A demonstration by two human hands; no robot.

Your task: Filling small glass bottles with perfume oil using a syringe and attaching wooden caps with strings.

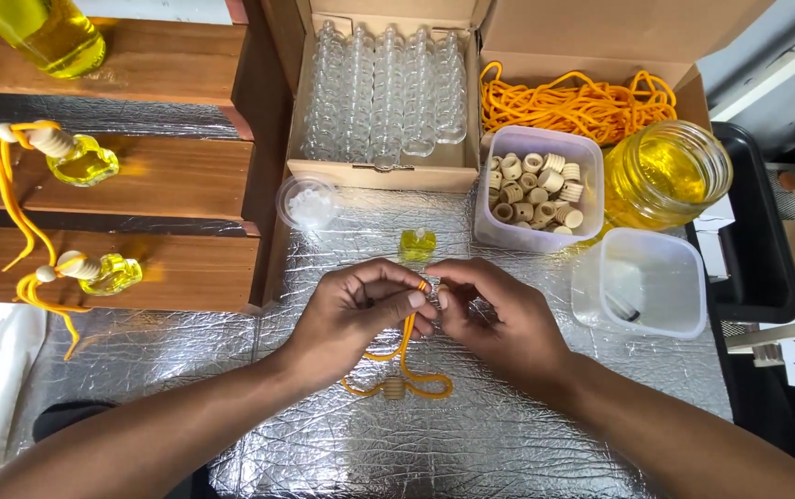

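Cord [404, 362], orange, pinched at its top end between both your hands over the foil mat [471, 444]; left hand [360, 310] and right hand [490, 319] have fingertips closed tight on it, touching each other. Cord loops down to a wooden bead [394, 388] on the mat. Small yellow bottle [418, 244] stands just beyond your hands, bead tub [538, 189] near it.
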